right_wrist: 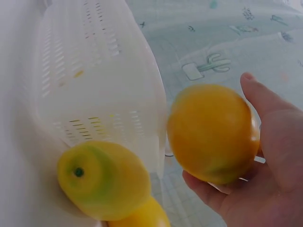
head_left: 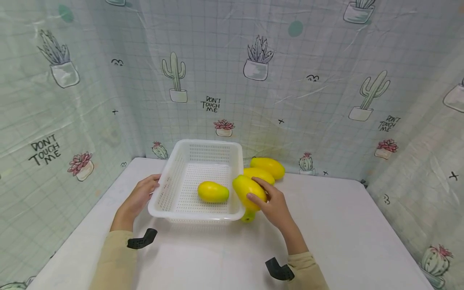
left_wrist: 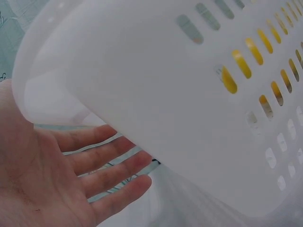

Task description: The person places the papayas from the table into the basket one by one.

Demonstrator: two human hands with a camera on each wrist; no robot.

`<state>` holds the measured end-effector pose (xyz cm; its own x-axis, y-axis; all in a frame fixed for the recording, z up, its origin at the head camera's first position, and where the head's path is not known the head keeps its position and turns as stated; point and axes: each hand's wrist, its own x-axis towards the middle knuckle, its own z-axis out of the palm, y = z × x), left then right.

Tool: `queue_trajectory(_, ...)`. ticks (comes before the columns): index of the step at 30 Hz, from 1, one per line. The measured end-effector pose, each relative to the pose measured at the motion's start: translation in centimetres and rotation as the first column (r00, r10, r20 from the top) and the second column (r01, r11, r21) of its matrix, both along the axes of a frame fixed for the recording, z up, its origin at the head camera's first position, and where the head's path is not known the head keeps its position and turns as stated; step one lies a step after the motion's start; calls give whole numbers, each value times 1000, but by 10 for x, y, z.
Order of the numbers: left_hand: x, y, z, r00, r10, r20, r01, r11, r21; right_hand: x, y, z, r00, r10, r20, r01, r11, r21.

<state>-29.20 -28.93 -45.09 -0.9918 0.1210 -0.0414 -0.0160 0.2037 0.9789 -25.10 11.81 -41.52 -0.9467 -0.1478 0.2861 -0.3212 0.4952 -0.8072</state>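
Observation:
A white perforated plastic basket [head_left: 197, 216] stands on the table, with one yellow papaya [head_left: 213, 192] with a green end lying inside. My left hand [head_left: 140, 195] is at the basket's left rim. In the left wrist view its fingers [left_wrist: 116, 165] are straight and spread, tips against the outer wall; the thumb is hidden behind the rim. Just outside the basket's right rim, my right hand [head_left: 273, 201] grips another papaya [head_left: 248, 190] between thumb and fingers. Below that one, a further papaya [right_wrist: 106, 177] lies beside the basket wall, its green stem end showing.
Two more papayas lie to the right of the basket, one at the back [head_left: 268, 167] and one nearer [head_left: 259, 175]. A patterned cactus curtain [head_left: 217, 48] surrounds the white table [head_left: 326, 217] at the back and sides.

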Motion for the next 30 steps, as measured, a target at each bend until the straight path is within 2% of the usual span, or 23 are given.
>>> queue_trajectory(6, 0, -1, -2, 1000, -4, -5, 4, 1000, -2, 0, -1, -4, 1000, 28, -4, -28, 999, 39)
queue_trajectory(20, -2, -3, -2, 1000, 6, 8, -6, 1000, -3, -4, -5, -8, 991, 129, -43, -130, 991, -27)
queue_trajectory(24, -3, -3, -2, 1000, 15, 20, -15, 1000, -6, -5, -7, -9, 992, 122, -31, -123, 992, -18)
queue_trajectory(30, -3, -3, -4, 1000, 16, 12, -15, 1000, -10, -4, -12, -12, 998, 56, -19, -56, 998, -18)
